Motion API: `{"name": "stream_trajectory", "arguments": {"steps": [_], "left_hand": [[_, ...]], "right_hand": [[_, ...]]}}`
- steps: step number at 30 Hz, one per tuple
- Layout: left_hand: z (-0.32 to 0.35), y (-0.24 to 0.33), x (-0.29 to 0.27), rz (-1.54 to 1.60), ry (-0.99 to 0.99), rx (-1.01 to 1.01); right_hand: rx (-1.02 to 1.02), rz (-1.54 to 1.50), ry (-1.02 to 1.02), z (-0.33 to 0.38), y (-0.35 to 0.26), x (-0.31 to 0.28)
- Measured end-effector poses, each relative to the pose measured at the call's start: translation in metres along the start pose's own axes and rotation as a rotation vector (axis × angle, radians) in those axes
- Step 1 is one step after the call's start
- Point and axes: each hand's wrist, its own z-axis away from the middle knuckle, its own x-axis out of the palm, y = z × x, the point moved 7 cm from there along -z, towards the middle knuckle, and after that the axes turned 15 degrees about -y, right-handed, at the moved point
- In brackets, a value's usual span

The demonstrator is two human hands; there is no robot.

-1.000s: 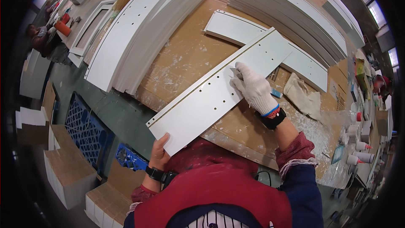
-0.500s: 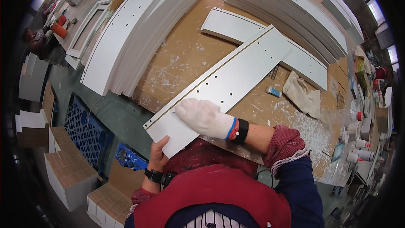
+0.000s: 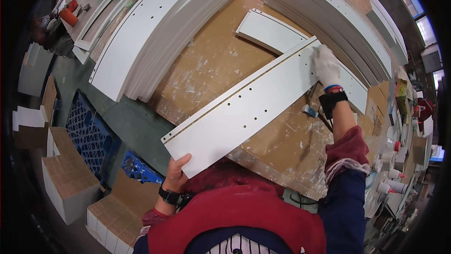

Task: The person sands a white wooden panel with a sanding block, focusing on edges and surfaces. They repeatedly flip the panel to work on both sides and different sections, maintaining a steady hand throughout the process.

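Note:
A long white board (image 3: 206, 132), with drilled holes and a groove along its far edge, lies slantwise before me. Bare, my left hand (image 3: 177, 173) grips its near end, thumb on the top face and fingers out of sight beneath. My right hand (image 3: 326, 66), in a white knitted glove, is closed at the board's far right end; whatever its fingers hold is hidden. Under that end another white board (image 3: 270, 31) lies crosswise on the cardboard-covered table (image 3: 197, 78). A small blue-and-white object (image 3: 310, 111) rests beside my right forearm.
Tall stacks of white boards stand at the left (image 3: 136, 33) and the far right (image 3: 329, 10). Glue bottles (image 3: 385, 187) crowd the right side. On the floor at left are a blue plastic pallet (image 3: 89, 136) and stacked boxed panels (image 3: 66, 174).
My right hand has moved from the board's near part to its far right end. My left hand keeps its hold. The beige cloth seen at right earlier no longer shows.

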Motion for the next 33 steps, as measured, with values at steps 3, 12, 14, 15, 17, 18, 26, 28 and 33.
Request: {"name": "stream_trajectory", "arguments": {"steps": [3,12,14,15,17,18,26,28,33], "left_hand": [[0.003,-0.006,-0.008,0.006,0.009,-0.026],[0.008,0.002,-0.007,-0.065,0.084,0.022],[0.009,0.004,-0.006,-0.091,0.096,0.011],[0.008,0.005,-0.008,-0.104,0.097,0.004],[0.008,0.004,-0.011,-0.092,0.084,0.002],[0.012,0.003,-0.014,-0.087,0.094,0.014],[0.013,0.008,-0.019,-0.152,0.119,-0.004],[0.016,0.011,-0.024,-0.168,0.134,-0.004],[0.019,0.013,-0.024,-0.147,0.179,0.027]], "right_hand": [[-0.461,-0.144,-0.005,0.042,-0.110,0.013],[-0.787,0.156,0.161,0.104,-0.192,0.001],[-0.631,-0.085,0.016,0.050,-0.127,0.016],[-0.434,-0.062,0.037,0.030,-0.084,0.022],[-0.357,-0.158,0.197,-0.002,-0.003,0.009],[-0.096,-0.104,-0.001,-0.022,0.030,0.005],[-0.097,-0.273,-0.015,-0.013,0.049,-0.012],[-0.319,-0.220,-0.232,0.005,-0.023,0.001],[-0.003,-0.070,-0.144,-0.042,0.049,-0.005]]}}
